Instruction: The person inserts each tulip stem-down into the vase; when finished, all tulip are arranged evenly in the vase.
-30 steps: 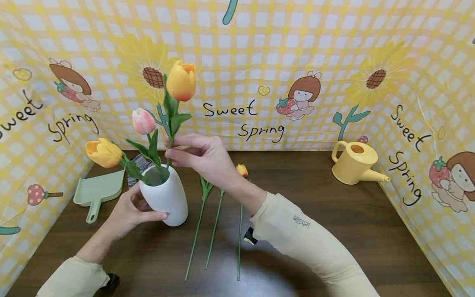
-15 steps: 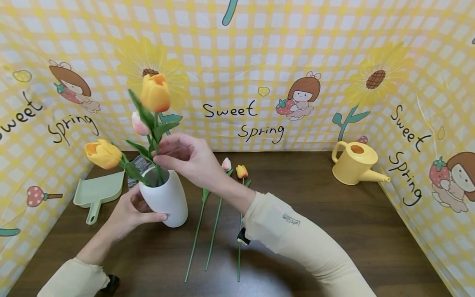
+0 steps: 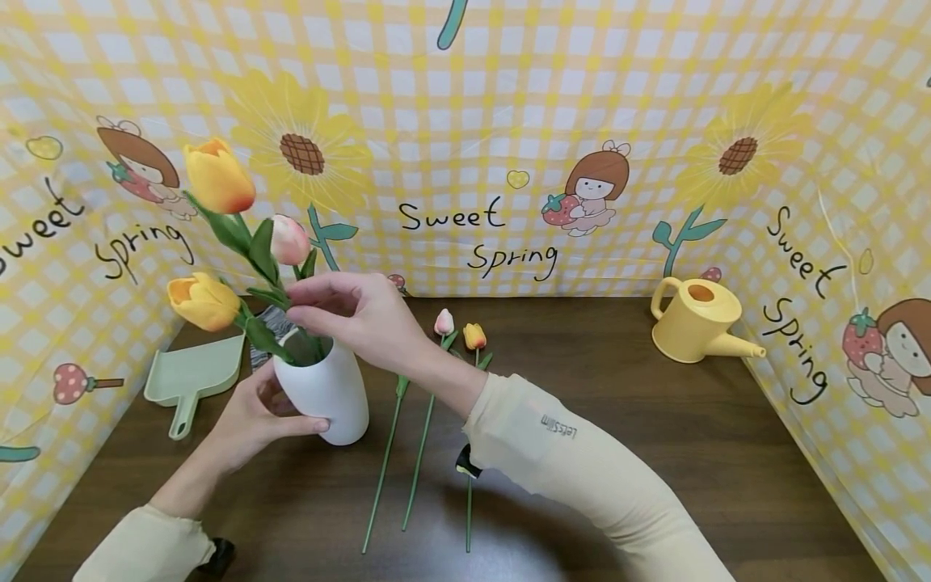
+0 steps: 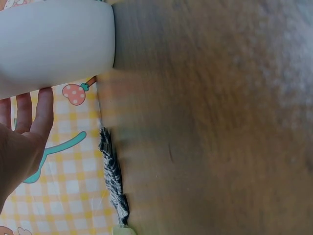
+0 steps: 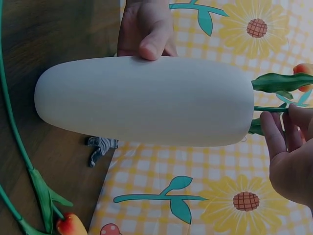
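Note:
A white vase [image 3: 327, 396] stands on the table, and my left hand [image 3: 243, 420] grips its side with thumb and fingers. Over its mouth, my right hand [image 3: 371, 319] pinches the stem of an orange-yellow tulip [image 3: 221, 178], which leans left. The right wrist view has that stem [image 5: 269, 109] entering the vase mouth between my fingertips. Also in the vase are a pink tulip [image 3: 289, 241], upright behind my fingers, and a yellow tulip [image 3: 204, 301] drooping left. Inside the vase, the stems' lower ends are hidden.
Right of the vase lie three tulip stems, one with a pink bloom [image 3: 444, 322], one with an orange bloom [image 3: 475, 335]. A green dustpan [image 3: 192, 372] and a grey striped cloth [image 3: 271, 323] are at left. A yellow watering can [image 3: 694, 319] stands at back right.
My right hand has moved left and slightly down with the orange-yellow tulip, whose bloom has swung left past the pink one. My left hand and the vase have stayed in place.

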Available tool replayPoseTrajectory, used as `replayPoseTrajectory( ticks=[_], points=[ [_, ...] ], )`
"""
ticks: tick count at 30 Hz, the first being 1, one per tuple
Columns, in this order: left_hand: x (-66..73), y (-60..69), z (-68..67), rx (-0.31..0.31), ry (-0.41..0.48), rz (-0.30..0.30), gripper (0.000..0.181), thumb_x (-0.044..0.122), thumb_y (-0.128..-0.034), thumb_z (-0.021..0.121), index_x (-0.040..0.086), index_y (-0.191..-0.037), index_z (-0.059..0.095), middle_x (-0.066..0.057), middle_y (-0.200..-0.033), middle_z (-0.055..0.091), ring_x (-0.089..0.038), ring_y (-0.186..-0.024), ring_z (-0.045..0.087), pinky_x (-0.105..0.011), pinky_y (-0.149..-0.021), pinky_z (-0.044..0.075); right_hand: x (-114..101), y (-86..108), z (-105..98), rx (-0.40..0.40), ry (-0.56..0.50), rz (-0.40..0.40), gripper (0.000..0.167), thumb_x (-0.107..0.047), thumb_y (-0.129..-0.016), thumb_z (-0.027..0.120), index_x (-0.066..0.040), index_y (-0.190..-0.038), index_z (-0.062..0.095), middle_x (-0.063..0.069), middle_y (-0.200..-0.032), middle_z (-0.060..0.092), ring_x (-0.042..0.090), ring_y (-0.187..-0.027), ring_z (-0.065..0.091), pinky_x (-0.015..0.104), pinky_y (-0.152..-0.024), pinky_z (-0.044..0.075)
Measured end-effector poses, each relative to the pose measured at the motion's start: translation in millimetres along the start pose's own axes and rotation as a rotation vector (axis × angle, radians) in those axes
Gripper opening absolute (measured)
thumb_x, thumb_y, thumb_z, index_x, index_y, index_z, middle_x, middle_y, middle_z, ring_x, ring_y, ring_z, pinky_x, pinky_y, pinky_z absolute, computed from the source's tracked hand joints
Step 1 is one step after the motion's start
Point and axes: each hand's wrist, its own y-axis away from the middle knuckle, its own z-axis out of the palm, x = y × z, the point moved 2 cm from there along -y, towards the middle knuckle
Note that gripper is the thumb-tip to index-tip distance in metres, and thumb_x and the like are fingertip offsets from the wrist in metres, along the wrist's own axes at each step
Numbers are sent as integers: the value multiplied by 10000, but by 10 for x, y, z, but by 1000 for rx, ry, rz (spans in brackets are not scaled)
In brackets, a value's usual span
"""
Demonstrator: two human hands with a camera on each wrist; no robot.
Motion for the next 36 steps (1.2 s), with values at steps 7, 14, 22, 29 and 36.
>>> replayPoseTrajectory(
  ticks=[7, 14, 22, 29, 36],
  points=[
    [5, -17, 13, 2, -24, 9, 835, -31, -746, 881, 132, -1455, 472, -52, -1255, 629, -159, -1066, 675, -286, -840, 579, 8, -29, 17, 6, 67, 51, 263, -71, -937, 733, -10, -1193, 723, 46, -1057, 754, 55, -881, 701, 260, -800, 584],
    [-4, -24, 5, 6, -42, -1, 842, -10, -747, 887, 138, -1461, 465, -50, -1257, 629, -153, -1062, 677, -286, -832, 582, 14, -7, 13, 30, 50, 85, 229, -53, -929, 738, 9, -1149, 724, 61, -1005, 752, 41, -831, 701, 269, -759, 596],
    [-13, -22, 7, 4, -21, 6, 827, -30, -742, 883, 122, -1446, 475, -54, -1252, 630, -169, -1048, 686, -297, -822, 589, 6, 20, -44, 33, -43, 121, 219, -30, -939, 718, 47, -1143, 705, 101, -985, 743, 188, -813, 728, 316, -756, 608],
    [-18, -15, 7, 14, -9, 5, 818, -52, -731, 881, 103, -1430, 486, -52, -1241, 635, -178, -1030, 696, -305, -809, 594, -29, 86, -182, 60, -187, 171, 222, -23, -943, 709, 51, -1151, 695, 153, -1017, 727, 202, -859, 721, 379, -801, 609],
    [-6, -9, 18, 20, -10, 5, 804, -57, -721, 885, 88, -1411, 499, -27, -1215, 649, -181, -1000, 707, -307, -794, 598, -43, 325, -466, 118, -228, 176, 202, -5, -934, 716, 62, -1122, 689, 181, -1011, 716, 247, -825, 719, 458, -772, 612]
  ],
)
